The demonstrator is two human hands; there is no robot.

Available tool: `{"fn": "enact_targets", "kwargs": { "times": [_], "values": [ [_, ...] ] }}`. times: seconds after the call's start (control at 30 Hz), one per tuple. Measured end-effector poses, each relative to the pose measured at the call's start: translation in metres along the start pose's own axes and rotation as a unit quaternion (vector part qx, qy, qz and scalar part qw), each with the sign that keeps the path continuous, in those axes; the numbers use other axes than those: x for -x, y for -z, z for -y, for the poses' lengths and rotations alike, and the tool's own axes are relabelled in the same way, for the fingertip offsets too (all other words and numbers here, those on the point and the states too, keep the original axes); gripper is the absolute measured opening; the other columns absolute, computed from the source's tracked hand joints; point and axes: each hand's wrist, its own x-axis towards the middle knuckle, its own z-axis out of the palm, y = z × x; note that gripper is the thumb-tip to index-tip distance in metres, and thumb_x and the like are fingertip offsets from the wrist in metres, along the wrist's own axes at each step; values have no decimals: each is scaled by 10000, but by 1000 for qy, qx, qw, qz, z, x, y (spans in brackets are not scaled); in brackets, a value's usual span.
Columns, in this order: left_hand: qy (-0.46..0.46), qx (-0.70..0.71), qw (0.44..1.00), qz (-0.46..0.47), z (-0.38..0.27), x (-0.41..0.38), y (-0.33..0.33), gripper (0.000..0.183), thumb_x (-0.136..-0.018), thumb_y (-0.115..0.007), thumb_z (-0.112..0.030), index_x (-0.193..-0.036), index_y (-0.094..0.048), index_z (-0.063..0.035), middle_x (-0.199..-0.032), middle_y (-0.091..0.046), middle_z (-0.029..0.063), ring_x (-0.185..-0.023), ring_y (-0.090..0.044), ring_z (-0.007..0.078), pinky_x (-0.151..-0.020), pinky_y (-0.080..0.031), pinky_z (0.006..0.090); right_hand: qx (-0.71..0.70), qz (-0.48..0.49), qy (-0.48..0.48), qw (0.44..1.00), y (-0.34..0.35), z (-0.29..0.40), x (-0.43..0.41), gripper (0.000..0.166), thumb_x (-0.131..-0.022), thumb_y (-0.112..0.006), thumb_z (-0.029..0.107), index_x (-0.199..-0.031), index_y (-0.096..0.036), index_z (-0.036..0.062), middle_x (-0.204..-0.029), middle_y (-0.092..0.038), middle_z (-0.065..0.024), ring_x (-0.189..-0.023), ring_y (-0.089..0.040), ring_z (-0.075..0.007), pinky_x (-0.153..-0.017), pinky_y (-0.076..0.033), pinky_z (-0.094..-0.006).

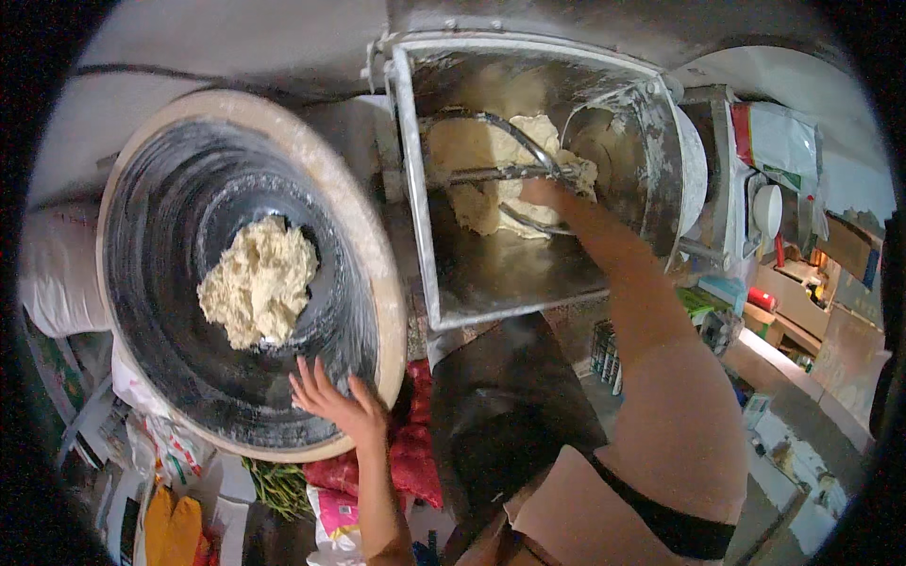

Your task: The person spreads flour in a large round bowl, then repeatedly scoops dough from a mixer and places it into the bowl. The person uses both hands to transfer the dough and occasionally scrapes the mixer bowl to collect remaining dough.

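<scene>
Over the near right part of a large round basin (pixel 244 424) with a dark inside, my left hand (pixel 340 403) is spread, fingers apart and holding nothing. A rough lump of pale dough (pixel 262 283) lies on the basin's bottom, a little beyond those fingertips. To the right stands a metal dough mixer trough (pixel 509 283), dusted with flour along its rim. My right hand (pixel 543 192) reaches down into it, among the curved mixing bars (pixel 520 134) and against more dough (pixel 534 138). The fingers of that hand are hidden, so their grip does not show.
A red mesh sack (pixel 417 446) and green stalks (pixel 279 488) sit below the basin. Yellow gloves (pixel 172 527) lie at lower left. On the right are a white bowl (pixel 767 211), a plastic bag (pixel 782 145) and a cluttered shelf (pixel 789 304).
</scene>
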Motion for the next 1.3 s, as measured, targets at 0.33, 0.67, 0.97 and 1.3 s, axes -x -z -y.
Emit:
{"fn": "enact_targets", "kwargs": {
  "times": [0.33,0.67,0.97,1.3],
  "values": [
    [7,-44,999,-11,8,9,10,364,-882,-488,-243,-1187,-504,-45,-1396,-342,150,-1311,-233,396,-1045,-100,615,16,-13,179,984,84,130,137,546,-713,-644,170,-1228,-512,48,-1122,-589,-179,-1023,-568,-340,-891,-453,-402],
    [-49,544,828,131,-102,-5,64,591,-865,-544,-364,-1329,-350,-56,-1427,-294,135,-1330,-233,341,-1023,-259,554,-294,-232,404,835,203,305,392,1149,-506,-864,430,-1379,-250,7,-1402,-231,-193,-1320,-219,-335,-1083,-222,-396],
    [262,803,337,416,-61,-46,112,417,-894,-507,-240,-1265,-457,-56,-1171,-560,137,-1026,-590,248,-810,-531,348,56,-198,504,839,163,385,387,799,-635,-720,517,-1315,-418,227,-1407,-278,-103,-1282,-253,-418,-915,-323,-649],
    [253,748,549,274,-43,-53,174,450,-865,-539,-145,-1293,-413,-90,-1122,-575,103,-963,-592,213,-705,-536,338,-226,-150,623,734,196,449,376,628,-754,-648,524,-1255,-540,160,-1501,-73,-197,-1379,-91,-387,-1105,-140,-460]
  ]
}}
